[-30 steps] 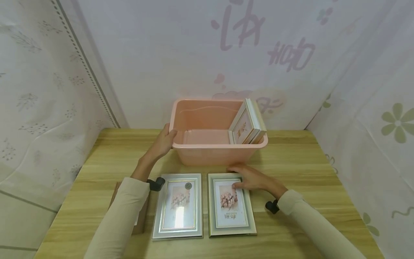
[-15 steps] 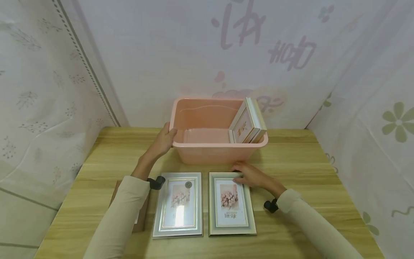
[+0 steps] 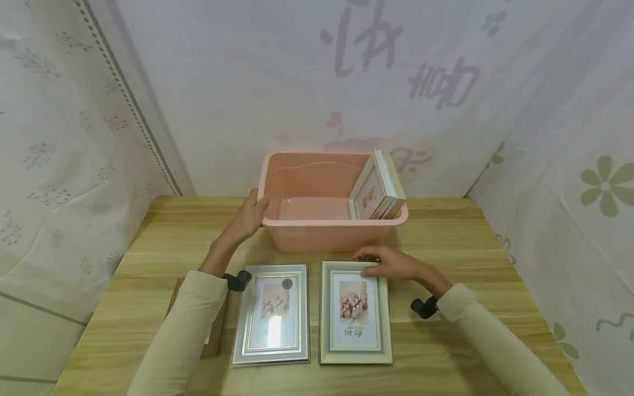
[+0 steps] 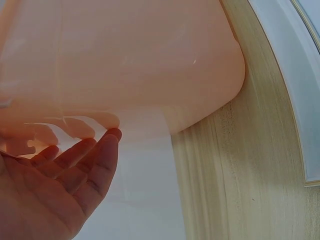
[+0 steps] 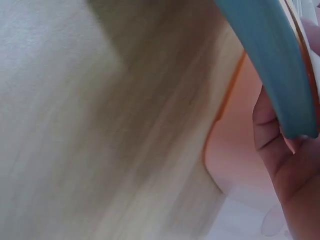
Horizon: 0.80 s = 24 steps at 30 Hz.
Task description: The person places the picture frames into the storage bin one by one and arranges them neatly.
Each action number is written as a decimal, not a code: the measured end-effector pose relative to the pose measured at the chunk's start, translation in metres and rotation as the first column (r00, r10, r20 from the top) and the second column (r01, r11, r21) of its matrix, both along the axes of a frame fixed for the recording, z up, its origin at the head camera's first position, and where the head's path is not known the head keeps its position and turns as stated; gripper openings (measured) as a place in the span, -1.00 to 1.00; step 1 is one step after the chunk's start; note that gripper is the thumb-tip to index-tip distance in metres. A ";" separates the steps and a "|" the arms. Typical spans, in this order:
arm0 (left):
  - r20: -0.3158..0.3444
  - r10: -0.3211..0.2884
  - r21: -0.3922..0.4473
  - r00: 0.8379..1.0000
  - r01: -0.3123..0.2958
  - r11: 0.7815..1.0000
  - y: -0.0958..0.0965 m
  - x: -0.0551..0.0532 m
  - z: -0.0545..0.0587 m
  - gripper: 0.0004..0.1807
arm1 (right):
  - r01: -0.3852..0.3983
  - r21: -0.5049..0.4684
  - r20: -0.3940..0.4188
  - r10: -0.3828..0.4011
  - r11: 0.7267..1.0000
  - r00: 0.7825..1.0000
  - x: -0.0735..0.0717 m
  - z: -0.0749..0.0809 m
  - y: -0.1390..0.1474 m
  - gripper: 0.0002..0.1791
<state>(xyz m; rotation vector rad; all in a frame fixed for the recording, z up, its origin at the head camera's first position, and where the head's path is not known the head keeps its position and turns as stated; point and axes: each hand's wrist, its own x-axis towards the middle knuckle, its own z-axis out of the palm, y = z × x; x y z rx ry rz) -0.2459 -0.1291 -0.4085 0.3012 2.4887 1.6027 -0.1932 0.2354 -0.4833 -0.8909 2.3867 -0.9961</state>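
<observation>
A pink plastic bin [image 3: 327, 236] stands at the back of the table, and my left hand [image 3: 247, 219] holds its left rim. The left wrist view shows the fingers [image 4: 97, 172] of that hand against the bin's outer wall. My right hand [image 3: 396, 264] grips the top right corner of a cream picture frame [image 3: 355, 357], thumb on the front and fingers round the back edge. In the right wrist view this frame's side edge [image 5: 272, 65] stands up off the table. A silver picture frame [image 3: 272, 356] lies flat to its left.
Inside the bin, several picture frames [image 3: 373, 192] lean against the right wall. A brown item [image 3: 214, 335] lies partly hidden under my left forearm. The wooden table [image 3: 446, 231] ends at patterned cloth walls [image 3: 223, 110] behind and at both sides.
The cream frame's top end has come up off the table in my right hand, which has moved slightly to the right. My left hand stays on the bin's rim.
</observation>
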 end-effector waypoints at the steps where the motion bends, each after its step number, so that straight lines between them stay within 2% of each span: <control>1: 0.001 0.001 0.001 1.000 -0.001 1.000 0.000 0.000 0.000 -0.48 | -0.004 -0.003 0.005 0.004 1.000 1.000 0.000 0.002 0.000 -0.55; 7: -0.024 -0.008 0.026 1.000 0.008 1.000 -0.005 -0.008 -0.016 -0.47 | -0.046 -0.070 0.055 0.050 0.996 0.997 0.000 0.009 0.000 -0.51; 12: -0.033 -0.013 0.031 0.999 0.014 0.999 -0.005 -0.009 -0.018 -0.48 | -0.058 -0.098 0.112 0.069 0.994 0.991 0.004 0.015 -0.002 -0.54; 19: -0.021 -0.011 0.037 1.000 0.012 0.999 -0.005 -0.009 -0.018 -0.47 | -0.092 -0.173 0.164 0.120 0.981 0.979 0.003 0.016 -0.002 -0.60; 24: -0.007 -0.017 0.036 1.000 0.018 0.999 -0.004 -0.009 -0.017 -0.47 | -0.104 -0.158 0.183 0.133 0.982 0.974 0.003 0.018 0.000 -0.57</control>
